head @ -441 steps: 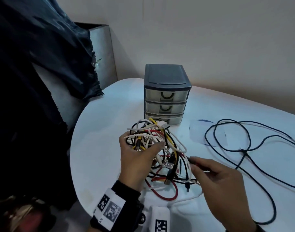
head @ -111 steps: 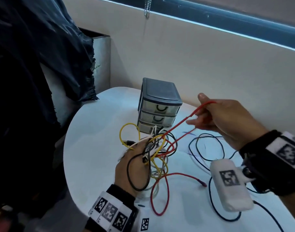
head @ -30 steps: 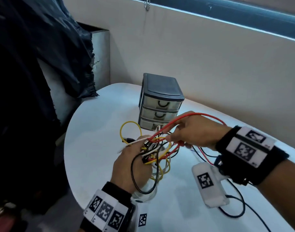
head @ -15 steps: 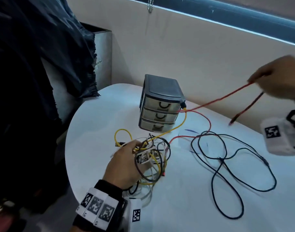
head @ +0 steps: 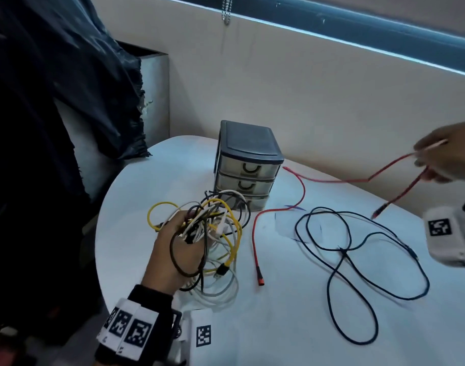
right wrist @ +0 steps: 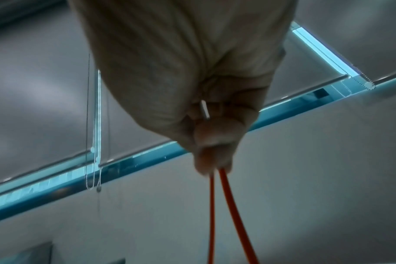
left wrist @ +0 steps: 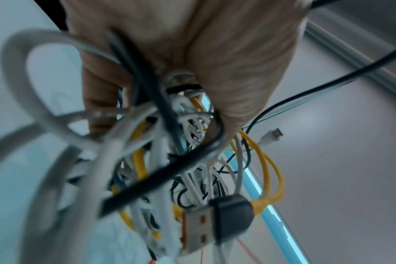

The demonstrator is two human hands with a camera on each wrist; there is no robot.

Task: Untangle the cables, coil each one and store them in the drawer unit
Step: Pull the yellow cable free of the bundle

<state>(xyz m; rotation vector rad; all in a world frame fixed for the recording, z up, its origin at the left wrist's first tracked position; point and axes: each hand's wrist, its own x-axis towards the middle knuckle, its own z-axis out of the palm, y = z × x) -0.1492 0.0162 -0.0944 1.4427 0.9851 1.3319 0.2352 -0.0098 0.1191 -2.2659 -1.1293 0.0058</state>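
Note:
My left hand (head: 177, 249) grips a tangle of yellow, white and black cables (head: 218, 231) just above the white table, in front of the grey three-drawer unit (head: 248, 165). The left wrist view shows the fingers (left wrist: 235, 92) curled round the tangle (left wrist: 192, 169), a black USB plug hanging from it. My right hand (head: 443, 157) is raised at the far right and pinches the red cable (head: 255, 233) doubled over; both strands (right wrist: 224, 205) drop from the fingers. The red cable lies free of the tangle, one end on the table, the other dangling. All three drawers are closed.
A long black cable (head: 358, 254) lies in loose loops on the table's right half. A white paper (head: 287, 223) lies under it. The round table edge (head: 102, 233) curves at the left, beside dark fabric (head: 54, 101) and a grey metal box. A wall stands behind.
The red cable has come out of the tangle and its end now lies on the table. My right hand has dropped a little at the far right. The left hand still holds the tangle.

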